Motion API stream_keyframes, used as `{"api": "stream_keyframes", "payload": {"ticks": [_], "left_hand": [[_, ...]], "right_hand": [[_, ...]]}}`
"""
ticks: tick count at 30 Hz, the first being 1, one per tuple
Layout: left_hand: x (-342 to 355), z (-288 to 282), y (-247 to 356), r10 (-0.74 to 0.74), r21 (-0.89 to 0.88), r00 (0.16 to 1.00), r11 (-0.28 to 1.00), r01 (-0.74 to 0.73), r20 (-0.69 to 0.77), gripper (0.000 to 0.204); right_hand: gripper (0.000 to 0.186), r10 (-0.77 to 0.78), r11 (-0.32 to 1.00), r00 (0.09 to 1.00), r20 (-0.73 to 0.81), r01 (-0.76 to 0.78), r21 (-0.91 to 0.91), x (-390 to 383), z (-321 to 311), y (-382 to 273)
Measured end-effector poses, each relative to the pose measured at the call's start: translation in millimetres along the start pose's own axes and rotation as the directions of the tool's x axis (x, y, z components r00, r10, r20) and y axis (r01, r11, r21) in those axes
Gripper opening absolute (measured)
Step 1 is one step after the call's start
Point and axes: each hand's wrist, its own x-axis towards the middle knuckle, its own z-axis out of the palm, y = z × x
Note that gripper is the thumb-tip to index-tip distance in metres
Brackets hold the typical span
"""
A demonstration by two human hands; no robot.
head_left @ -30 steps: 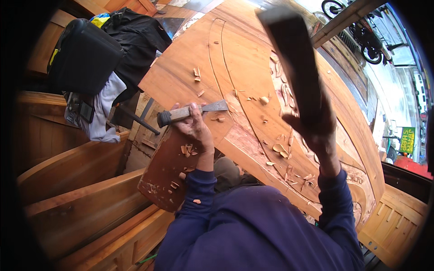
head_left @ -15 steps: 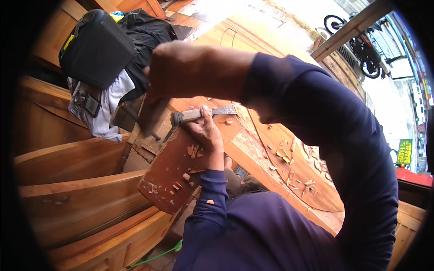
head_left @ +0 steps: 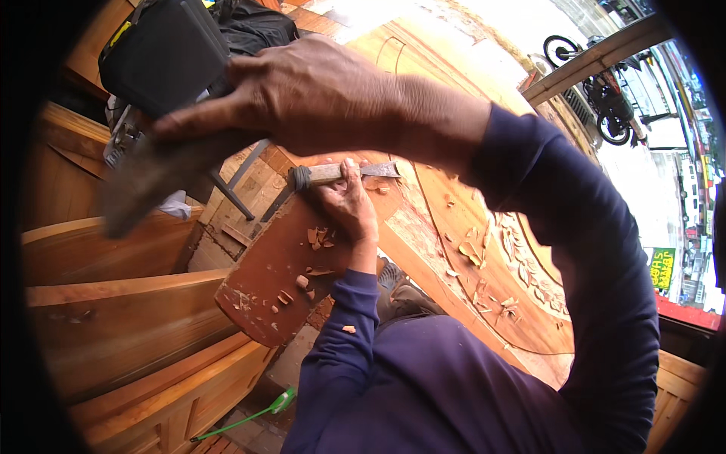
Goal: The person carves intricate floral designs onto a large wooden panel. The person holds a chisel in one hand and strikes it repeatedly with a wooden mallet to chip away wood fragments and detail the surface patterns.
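The chisel (head_left: 344, 173) lies nearly flat across the carved wooden panel (head_left: 454, 204), its blade tip directed toward the carved band, which suits cutting along the surface rather than straight into it. The left hand (head_left: 349, 204) is closed around the chisel's shaft, fingers wrapped over it, with the heel of the hand braced on the reddish board (head_left: 272, 280); this steadies the cutting angle. The right hand (head_left: 318, 94) is clenched around a wooden mallet (head_left: 155, 178), held above and to the left of the chisel's ringed handle end, in line for a blow.

Wood chips (head_left: 314, 238) are scattered on the board and panel beside the cut. A black bag (head_left: 162, 53) sits beyond, upper left.

The mallet is blurred, so its exact shape cannot be told. The right forearm hides much of the panel's upper carving. The blade's edge contact with the wood is too small to make out.
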Motion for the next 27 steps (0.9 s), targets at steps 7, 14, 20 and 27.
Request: {"api": "stream_keyframes", "payload": {"ticks": [7, 14, 20, 27], "left_hand": [[2, -2, -11, 0.049, 0.066, 0.997, 0.996, -0.053, 0.059, 0.044], [-9, 7, -5, 0.0, 0.008, 0.999, 1.0, 0.0, 0.041, 0.045], [-6, 6, -16, 0.066, 0.02, 0.995, 0.997, -0.068, 0.069, 0.049], [-11, 8, 1, -0.11, -0.027, 0.972, 0.993, 0.118, 0.208, 0.045]], "right_hand": [[0.049, 0.011, 0.944, 0.76, 0.649, 0.205, -0.257, -17, 17, -5], [0.056, 0.155, 0.967, 0.988, -0.015, -0.148, 0.206, -17, 8, -6], [0.067, -0.024, 0.988, 0.942, 0.335, 0.073, -0.134, -48, 9, 16], [0.067, 0.021, 0.961, 0.922, 0.386, 0.088, -0.263, -74, 14, 9]]}}
